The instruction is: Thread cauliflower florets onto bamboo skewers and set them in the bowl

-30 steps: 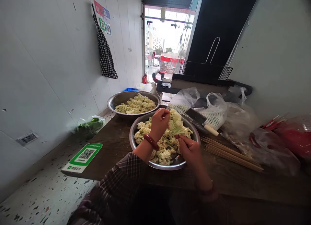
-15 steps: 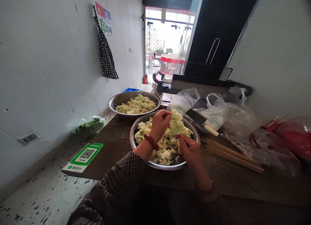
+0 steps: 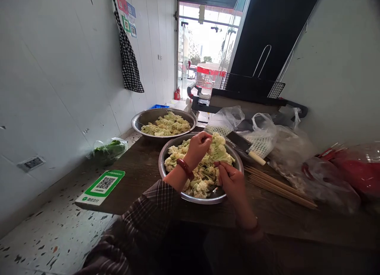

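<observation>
Above the near steel basin (image 3: 162,158), my left hand (image 3: 200,148) is closed at the upper left edge of a cauliflower piece (image 3: 219,146), which has a pale green stem side. Lower down, my right hand (image 3: 230,179) is pinched beside that same piece. Whatever lies between its thumb and finger is too small to make out. Loose cauliflower florets (image 3: 199,188) fill the basin under both hands. To the right of the basin lies a bundle of thin wooden skewers (image 3: 279,188).
Behind on the left stands another steel basin (image 3: 135,124) holding cauliflower (image 3: 168,125), with thin sticks across it. A cleaver (image 3: 239,142) with a wooden handle rests beside plastic bags (image 3: 287,144). A green QR-code card (image 3: 102,186) lies at the table's left edge.
The view has shifted slightly. My left hand has edged a little to the right along the cauliflower piece; my right hand keeps almost the same pinch.
</observation>
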Tool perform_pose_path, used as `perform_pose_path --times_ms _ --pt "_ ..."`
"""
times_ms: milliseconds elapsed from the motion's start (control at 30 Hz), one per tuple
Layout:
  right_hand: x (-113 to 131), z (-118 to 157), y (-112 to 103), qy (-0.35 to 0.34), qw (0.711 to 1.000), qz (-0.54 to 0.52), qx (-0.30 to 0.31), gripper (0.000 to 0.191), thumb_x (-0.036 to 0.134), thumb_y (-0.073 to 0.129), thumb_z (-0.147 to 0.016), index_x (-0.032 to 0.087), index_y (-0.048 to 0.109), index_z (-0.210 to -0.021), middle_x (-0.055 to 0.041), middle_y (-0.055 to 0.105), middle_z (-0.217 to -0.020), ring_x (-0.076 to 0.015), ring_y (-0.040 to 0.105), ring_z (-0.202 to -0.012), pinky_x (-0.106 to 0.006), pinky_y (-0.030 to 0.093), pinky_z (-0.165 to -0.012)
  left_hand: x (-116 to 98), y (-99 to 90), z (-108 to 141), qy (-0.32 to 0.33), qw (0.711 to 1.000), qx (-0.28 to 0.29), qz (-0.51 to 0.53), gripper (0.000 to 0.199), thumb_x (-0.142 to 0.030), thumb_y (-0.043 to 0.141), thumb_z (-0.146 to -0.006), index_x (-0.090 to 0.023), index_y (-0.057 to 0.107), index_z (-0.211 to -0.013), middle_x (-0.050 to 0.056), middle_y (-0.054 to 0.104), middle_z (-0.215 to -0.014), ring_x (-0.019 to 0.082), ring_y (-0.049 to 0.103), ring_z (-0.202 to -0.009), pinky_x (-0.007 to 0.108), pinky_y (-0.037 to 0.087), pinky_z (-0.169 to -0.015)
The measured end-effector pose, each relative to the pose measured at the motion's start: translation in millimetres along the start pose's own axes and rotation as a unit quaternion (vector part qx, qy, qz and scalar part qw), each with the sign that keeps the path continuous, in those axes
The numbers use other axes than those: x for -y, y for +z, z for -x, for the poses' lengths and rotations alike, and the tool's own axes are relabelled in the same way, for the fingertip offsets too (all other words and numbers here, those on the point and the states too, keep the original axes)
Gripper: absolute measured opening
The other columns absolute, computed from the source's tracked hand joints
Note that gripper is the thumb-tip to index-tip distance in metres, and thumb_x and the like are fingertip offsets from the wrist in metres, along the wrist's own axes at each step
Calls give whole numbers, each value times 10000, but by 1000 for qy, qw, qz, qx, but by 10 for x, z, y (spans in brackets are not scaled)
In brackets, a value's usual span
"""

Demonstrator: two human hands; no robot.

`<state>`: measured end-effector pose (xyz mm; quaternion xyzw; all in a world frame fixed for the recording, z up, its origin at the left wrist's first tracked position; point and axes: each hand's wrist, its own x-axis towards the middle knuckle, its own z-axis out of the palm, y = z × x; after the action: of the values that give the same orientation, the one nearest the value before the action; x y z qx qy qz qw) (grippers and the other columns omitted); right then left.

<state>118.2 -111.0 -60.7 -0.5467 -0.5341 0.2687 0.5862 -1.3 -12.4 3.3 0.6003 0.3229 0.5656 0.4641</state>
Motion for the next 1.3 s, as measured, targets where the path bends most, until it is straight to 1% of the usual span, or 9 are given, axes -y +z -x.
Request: perform_pose_path --times_ms 133,233,333,500,600,733,867,1000,1300 --pt "31 13 12 17 999 -45 1 450 501 572 -910 113 750 -1053 52 457 -477 -112 405 -425 -265 362 -447 -46 -17 45 -65 989 27 133 278 -416 673 -821 -164 681 -938 -9 593 -741 86 507 -611 215 415 -578" --pt "11 9 8 18 999 -35 0 450 498 570 -917 118 748 -1077 46 479 -489 -114 417 -432 -266 365 -447 -59 -17 71 -124 971 46 201 414 -539 702 -794 -172 670 -983 20 642 -852 106 590 -693 230 480 -627" --pt "-9 2 -1 7 1000 -17 8 441 492 558 -926 129 759 -1073 36 496 -496 -124 445 -445 -270 381 -453 -48 12 92 -152 955 90 237 431 -507 789 -728 -161 664 -953 27 658 -834 115 616 -704 226 488 -630" --pt "1 -5 6 3 1000 -11 11 443 478 560 -926 130 756 -1119 46 497 -499 -114 441 -442 -253 388 -453 -14 74 117 -147 945 93 278 399 -334 847 -684 -150 653 -980 18 679 -818 102 616 -688 218 479 -644" --pt "19 -11 14 -5 1000 -7 6 434 475 573 -912 135 765 -1101 50 512 -490 -106 449 -441 -241 402 -464 -1 85 106 -138 943 73 295 324 -348 816 -716 -152 658 -920 6 674 -800 97 608 -688 215 471 -641" --pt "35 -22 18 -10 1000 -1 -6 410 463 590 -897 138 782 -1058 38 547 -489 -111 479 -447 -243 427 -477 20 71 61 -142 939 54 310 350 -336 836 -683 -154 670 -931 -4 672 -781 102 608 -692 220 467 -634" --pt "21 -21 11 -7 1000 9 1 420 454 598 -899 140 768 -1119 18 601 -527 -134 543 -483 -262 467 -520 38 23 11 -151 940 29 305 354 -301 860 -638 -154 653 -884 -9 667 -761 91 590 -649 219 459 -610" --pt "-16 -12 7 -28 999 31 1 388 450 583 -913 184 776 -1120 8 627 -530 -165 591 -525 -284 497 -553 34 -14 -12 -149 943 1 298 298 -282 833 -666 -177 629 -857 -18 661 -741 104 603 -662 232 471 -634" --pt "-27 -18 31 -79 994 70 -19 282 398 567 -927 243 795 -986 -49 776 -797 -226 716 -758 -334 549 -710 42 10 -8 -138 954 19 267 325 -346 843 -671 -189 632 -862 -25 671 -770 106 619 -687 229 486 -653"
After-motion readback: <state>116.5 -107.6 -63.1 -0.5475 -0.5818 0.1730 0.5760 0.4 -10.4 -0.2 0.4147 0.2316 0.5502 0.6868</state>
